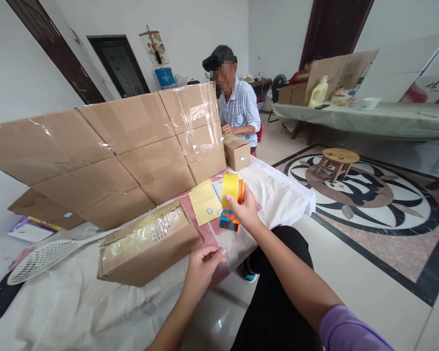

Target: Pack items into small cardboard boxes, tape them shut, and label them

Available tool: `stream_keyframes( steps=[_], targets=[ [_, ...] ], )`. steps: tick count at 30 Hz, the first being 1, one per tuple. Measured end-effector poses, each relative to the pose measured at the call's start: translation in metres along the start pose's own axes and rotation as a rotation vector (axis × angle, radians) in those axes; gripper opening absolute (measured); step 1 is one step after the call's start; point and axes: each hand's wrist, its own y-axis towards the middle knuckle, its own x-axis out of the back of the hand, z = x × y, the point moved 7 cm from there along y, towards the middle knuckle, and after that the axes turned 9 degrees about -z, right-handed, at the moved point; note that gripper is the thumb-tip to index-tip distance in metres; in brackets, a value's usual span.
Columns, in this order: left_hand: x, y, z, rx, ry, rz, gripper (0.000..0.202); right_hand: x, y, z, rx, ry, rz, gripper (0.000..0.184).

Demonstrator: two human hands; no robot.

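My right hand is closed around an orange tape dispenser that carries a roll of yellow tape, held just above the table's near edge. A strip of tape seems to run from it toward my left hand, whose fingers pinch at the near end of a brown cardboard box. The box lies on its side on the white cloth, its top shiny with tape. A yellow card with a small white label lies behind the dispenser.
A wall of taped cardboard sheets stands along the table's back. A white fly swatter lies at the left. Another person sits at the far end with a small box. A wooden stool stands on the patterned floor.
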Motion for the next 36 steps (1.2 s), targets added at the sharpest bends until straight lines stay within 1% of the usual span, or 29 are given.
stream_keyframes(
  steps=[3, 5, 7, 8, 10, 12, 14, 16, 17, 18, 20, 23, 25, 27, 29, 31, 33, 36],
  targets=[
    [-0.001, 0.001, 0.002, -0.039, 0.017, 0.005, 0.031, -0.008, -0.006, 0.004, -0.091, 0.093, 0.028, 0.043],
    [0.001, 0.002, 0.003, -0.056, 0.018, -0.005, 0.03, -0.013, -0.011, 0.007, -0.145, 0.147, 0.047, 0.041],
    [0.005, 0.002, 0.001, -0.088, 0.049, -0.021, 0.027, -0.019, -0.017, 0.01, -0.198, 0.221, 0.093, 0.038],
    [0.009, 0.001, -0.002, -0.126, 0.088, -0.033, 0.024, -0.023, -0.02, 0.011, -0.231, 0.256, 0.126, 0.037],
    [0.015, -0.002, -0.014, -0.258, 0.2, -0.052, 0.019, -0.031, -0.027, 0.012, -0.315, 0.313, 0.198, 0.036],
    [0.019, -0.007, -0.029, -0.426, 0.304, -0.054, 0.024, -0.037, -0.034, 0.01, -0.412, 0.356, 0.254, 0.038],
    [0.02, -0.012, -0.041, -0.551, 0.365, -0.052, 0.032, -0.042, -0.039, 0.008, -0.49, 0.408, 0.286, 0.042],
    [0.021, -0.015, -0.046, -0.621, 0.408, -0.068, 0.032, -0.045, -0.04, 0.005, -0.527, 0.442, 0.287, 0.044],
    [0.022, -0.015, -0.047, -0.633, 0.42, -0.077, 0.029, -0.045, -0.039, 0.003, -0.529, 0.444, 0.275, 0.044],
    [0.022, -0.015, -0.047, -0.624, 0.424, -0.082, 0.026, -0.044, -0.037, 0.001, -0.52, 0.436, 0.25, 0.044],
    [0.023, -0.012, -0.042, -0.541, 0.398, -0.066, 0.02, -0.039, -0.032, -0.003, -0.491, 0.405, 0.185, 0.042],
    [0.02, -0.009, -0.032, -0.306, 0.289, 0.017, 0.02, -0.028, -0.02, -0.009, -0.45, 0.353, 0.071, 0.042],
    [0.017, -0.011, -0.03, -0.161, 0.219, 0.07, 0.023, -0.018, -0.013, -0.008, -0.363, 0.315, 0.012, 0.041],
    [0.016, -0.015, -0.032, -0.058, 0.19, 0.101, 0.029, -0.011, -0.007, -0.002, -0.231, 0.269, -0.016, 0.038],
    [0.016, -0.018, -0.035, 0.014, 0.176, 0.122, 0.045, -0.006, -0.006, 0.005, -0.125, 0.223, -0.021, 0.037],
    [0.017, -0.019, -0.037, 0.07, 0.155, 0.137, 0.057, -0.004, -0.008, 0.01, -0.068, 0.172, -0.025, 0.04],
    [0.02, -0.018, -0.037, 0.103, 0.135, 0.132, 0.054, -0.003, -0.011, 0.014, -0.036, 0.136, -0.037, 0.042],
    [0.025, -0.015, -0.034, 0.101, 0.135, 0.108, 0.047, -0.002, -0.015, 0.02, 0.012, 0.121, -0.065, 0.044]
  ],
)
